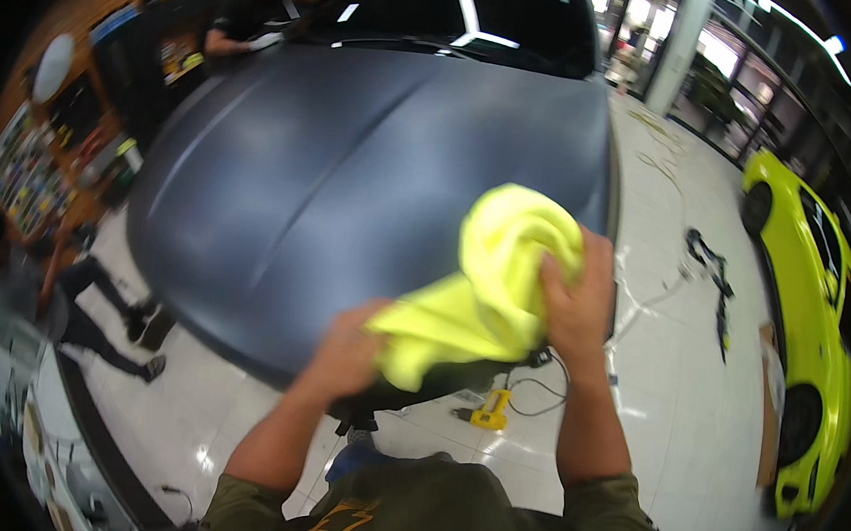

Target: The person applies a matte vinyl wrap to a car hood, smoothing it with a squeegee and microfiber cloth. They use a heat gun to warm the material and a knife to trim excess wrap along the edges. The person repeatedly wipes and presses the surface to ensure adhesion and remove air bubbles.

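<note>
A bright yellow cloth (489, 280) hangs bunched between my two hands, in front of my body and over the near edge of a dark grey car hood (373, 173). My left hand (349, 349) grips the cloth's lower left corner, somewhat smeared by motion. On the other side, my right hand (582, 286) holds the rolled, bulky part, with the thumb pressed against it. The cloth hides a piece of the hood behind it; whether it touches the hood, I cannot tell.
A yellow heat gun (484, 411) with a cord lies on the pale tiled floor (670, 431) below. A person (255, 22) stands by the windshield; another person (78, 300) sits at left. A dark strap (711, 276) and a lime-green car (806, 332) are at right.
</note>
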`<state>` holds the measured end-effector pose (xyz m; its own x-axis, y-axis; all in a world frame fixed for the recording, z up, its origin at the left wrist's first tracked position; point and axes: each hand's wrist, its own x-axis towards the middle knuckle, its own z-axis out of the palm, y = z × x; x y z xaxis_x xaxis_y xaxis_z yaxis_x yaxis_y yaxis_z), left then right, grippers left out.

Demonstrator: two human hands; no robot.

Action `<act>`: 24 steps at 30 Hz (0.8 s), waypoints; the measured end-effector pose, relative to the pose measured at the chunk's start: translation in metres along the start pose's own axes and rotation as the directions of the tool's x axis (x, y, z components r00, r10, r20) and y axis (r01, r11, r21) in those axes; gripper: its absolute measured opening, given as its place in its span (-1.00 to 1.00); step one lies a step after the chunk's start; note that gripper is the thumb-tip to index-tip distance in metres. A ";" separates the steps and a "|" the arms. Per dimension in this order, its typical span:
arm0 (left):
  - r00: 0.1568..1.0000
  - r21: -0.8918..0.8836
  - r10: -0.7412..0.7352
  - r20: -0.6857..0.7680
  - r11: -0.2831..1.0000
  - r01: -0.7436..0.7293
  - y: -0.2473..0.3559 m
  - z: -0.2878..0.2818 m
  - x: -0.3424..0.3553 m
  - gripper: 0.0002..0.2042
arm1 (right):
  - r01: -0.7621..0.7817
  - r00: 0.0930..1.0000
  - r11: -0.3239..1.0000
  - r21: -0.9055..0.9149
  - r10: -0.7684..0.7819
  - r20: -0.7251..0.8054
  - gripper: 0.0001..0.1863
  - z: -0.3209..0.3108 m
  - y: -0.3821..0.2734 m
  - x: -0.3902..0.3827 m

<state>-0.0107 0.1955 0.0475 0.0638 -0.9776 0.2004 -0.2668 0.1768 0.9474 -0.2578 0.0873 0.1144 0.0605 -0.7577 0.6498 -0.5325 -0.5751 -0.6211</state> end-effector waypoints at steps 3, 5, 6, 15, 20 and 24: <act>0.958 -0.320 -0.188 -0.217 0.941 0.113 0.005 -0.028 0.029 -0.73 | 0.193 0.974 0.961 -0.200 -0.212 -0.080 -0.45 0.050 -0.006 -0.008; 0.977 -0.188 -0.133 -0.165 0.977 0.102 -0.007 -0.043 0.033 -0.72 | 0.312 0.928 0.938 -0.153 -0.267 0.259 -0.37 0.096 -0.021 -0.038; 0.991 -0.056 -0.113 -0.066 0.992 0.109 -0.010 -0.052 0.029 -0.72 | 0.319 0.904 0.940 -0.124 -0.262 0.338 -0.33 0.124 -0.028 -0.053; 0.952 0.579 0.092 -0.292 0.809 0.099 -0.082 -0.173 0.026 -0.64 | 0.284 0.836 0.866 -0.411 -0.014 0.549 -0.13 0.194 0.007 -0.058; 0.953 0.855 0.141 -0.268 0.491 0.167 -0.118 -0.185 0.026 -0.55 | 0.107 0.936 0.738 -0.667 0.150 0.317 -0.15 0.155 0.095 0.008; 0.946 0.908 0.132 -0.296 0.346 0.235 -0.126 -0.165 0.037 -0.54 | -0.003 0.941 0.686 -0.728 0.247 0.229 -0.18 0.125 0.161 0.078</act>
<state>0.1837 0.1555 -0.0234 0.3093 -0.8679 0.3887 -0.9507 -0.2726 0.1478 -0.2331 -0.1032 0.0103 0.1189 -0.9262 0.3577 -0.9798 -0.1678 -0.1089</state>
